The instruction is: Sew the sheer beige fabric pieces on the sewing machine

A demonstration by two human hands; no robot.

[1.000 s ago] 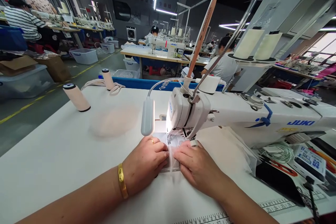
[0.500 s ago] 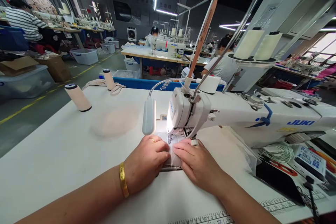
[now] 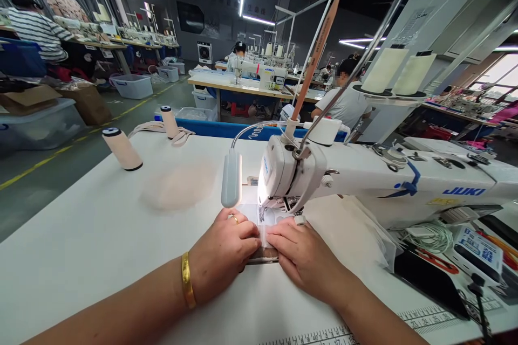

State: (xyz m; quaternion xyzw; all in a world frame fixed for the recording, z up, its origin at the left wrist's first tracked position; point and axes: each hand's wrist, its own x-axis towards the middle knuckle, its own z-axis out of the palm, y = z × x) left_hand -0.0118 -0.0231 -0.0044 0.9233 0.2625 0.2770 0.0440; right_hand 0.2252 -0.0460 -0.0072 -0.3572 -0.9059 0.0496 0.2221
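At the needle of a white sewing machine (image 3: pixel 283 172), a thin white fabric piece (image 3: pixel 263 233) lies under the presser foot. On its left edge is my left hand (image 3: pixel 226 250), fingers curled and closed on the cloth beside the needle. My right hand (image 3: pixel 301 250) rests on the right side of the fabric, its fingers stretched out and lying flat. The hands cover most of the piece, so only a narrow strip shows between them. A lit lamp (image 3: pixel 231 179) on a bent neck hangs just beyond my left hand.
Two peach thread cones (image 3: pixel 122 149) stand at the table's back left, near a folded strap (image 3: pixel 182 136). Sheer pale fabric (image 3: pixel 360 232) lies right of the needle. Farther right are a black phone-like slab (image 3: pixel 429 283) and a white box (image 3: pixel 477 250). A printed ruler (image 3: pixel 324 336) runs along the front.
The white fabric has slid away from me under the presser foot, baring more of the brownish plate at its near end. Both hands stay almost in place.
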